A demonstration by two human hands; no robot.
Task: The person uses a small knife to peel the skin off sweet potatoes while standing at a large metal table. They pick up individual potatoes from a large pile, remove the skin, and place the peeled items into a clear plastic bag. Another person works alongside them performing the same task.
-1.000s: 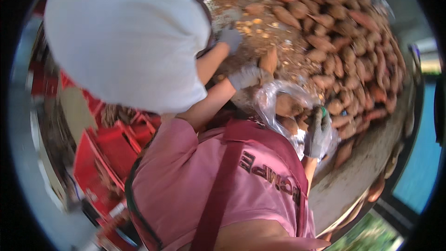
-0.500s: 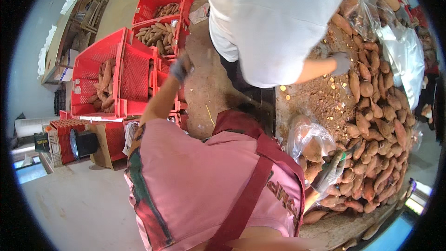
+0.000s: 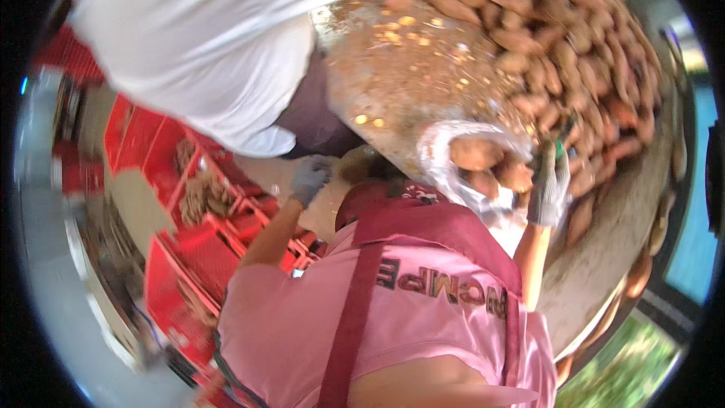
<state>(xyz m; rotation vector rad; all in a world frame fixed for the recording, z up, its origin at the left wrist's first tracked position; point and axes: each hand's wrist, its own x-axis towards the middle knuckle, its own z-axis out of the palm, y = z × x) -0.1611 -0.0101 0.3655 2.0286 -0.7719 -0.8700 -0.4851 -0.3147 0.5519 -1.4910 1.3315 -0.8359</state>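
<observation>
My right hand (image 3: 550, 195), in a grey-white glove, is at the right side of an open clear plastic bag (image 3: 436, 153). Its fingers are closed on a small green thing (image 3: 559, 149), whose kind I cannot make out. Several large sweet potatoes (image 3: 476, 153) lie inside the bag, which rests on the dirt-covered table (image 3: 377, 79). My left hand (image 3: 310, 179), in a grey glove, is off the table to the left, near the red crates. Its fingers look curled in, and nothing shows in them.
A big pile of sweet potatoes (image 3: 581, 53) covers the far right of the table. Yellow slices (image 3: 389, 32) and soil are scattered beside it. A co-worker in a white shirt (image 3: 204, 38) bends in at the upper left. Red crates (image 3: 181, 257) with sweet potatoes stand at left.
The view has swung round, blurring the crates and the co-worker. My left hand has come in closer to my body. My right hand remains beside the bag with the green thing.
</observation>
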